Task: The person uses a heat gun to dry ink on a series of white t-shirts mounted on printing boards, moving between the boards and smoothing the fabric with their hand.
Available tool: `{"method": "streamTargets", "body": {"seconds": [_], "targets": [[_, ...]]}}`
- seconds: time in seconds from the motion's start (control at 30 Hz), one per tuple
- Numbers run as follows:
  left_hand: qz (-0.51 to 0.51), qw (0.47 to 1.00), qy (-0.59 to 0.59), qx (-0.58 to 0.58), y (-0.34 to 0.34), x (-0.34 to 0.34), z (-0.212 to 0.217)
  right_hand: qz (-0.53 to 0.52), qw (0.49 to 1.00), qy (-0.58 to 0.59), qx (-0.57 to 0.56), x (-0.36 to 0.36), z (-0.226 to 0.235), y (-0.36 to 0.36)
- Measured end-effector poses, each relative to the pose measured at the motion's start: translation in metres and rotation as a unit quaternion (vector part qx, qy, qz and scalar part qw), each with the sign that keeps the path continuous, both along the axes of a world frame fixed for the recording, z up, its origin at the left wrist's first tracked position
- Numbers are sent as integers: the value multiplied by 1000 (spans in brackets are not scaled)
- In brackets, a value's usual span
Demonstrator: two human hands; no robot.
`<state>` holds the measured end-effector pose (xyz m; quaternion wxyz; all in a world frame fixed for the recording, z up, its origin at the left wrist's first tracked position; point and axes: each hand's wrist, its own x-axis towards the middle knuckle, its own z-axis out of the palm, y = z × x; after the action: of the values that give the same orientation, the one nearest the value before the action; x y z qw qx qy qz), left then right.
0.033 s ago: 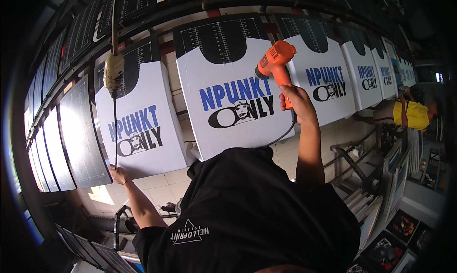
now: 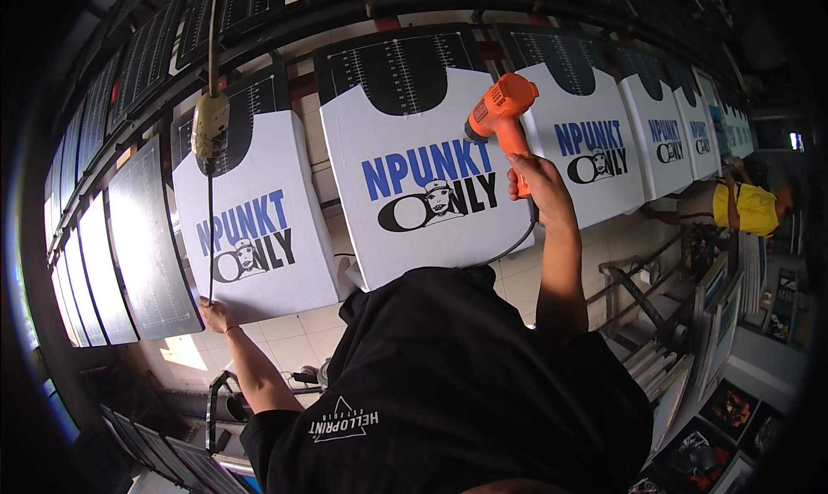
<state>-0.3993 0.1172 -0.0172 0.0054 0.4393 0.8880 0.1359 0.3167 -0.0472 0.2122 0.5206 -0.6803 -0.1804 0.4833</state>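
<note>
Heat gun (image 2: 503, 102), orange and pistol-shaped, being gripped in the right hand (image 2: 545, 188)

The gun's handle is being clasped by the closed fingers of the right hand, and its dark round nozzle (image 2: 471, 132) is being pointed leftward across the upper right part of the middle white fabric shirt (image 2: 352, 166). That shirt is being held flat by a black board with white ruled marks (image 2: 401, 76), its long axis being laid from the far neckline toward the wearer's body. Its blue-and-black print (image 2: 435, 201) is being faced from the right: shirt and print are being placed left of the right hand, which is being held nearer to them than the left hand (image 2: 214, 315). How far the nozzle is being raised cannot be told.

The hands are being held well apart. The left one is being rested by the near left corner of another white printed shirt (image 2: 302, 166), where a thin dark cord (image 2: 210, 235) is being hung from a cream-coloured power box (image 2: 210, 132). Whether the cord is being pinched or merely touched cannot be told.
</note>
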Motion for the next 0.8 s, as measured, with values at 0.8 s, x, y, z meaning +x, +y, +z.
{"method": "streamTargets", "body": {"seconds": [0.8], "targets": [[-63, 997, -31, -22, 4, -5, 18, 1, 998, -32, -51, -8, 12, -24]]}}
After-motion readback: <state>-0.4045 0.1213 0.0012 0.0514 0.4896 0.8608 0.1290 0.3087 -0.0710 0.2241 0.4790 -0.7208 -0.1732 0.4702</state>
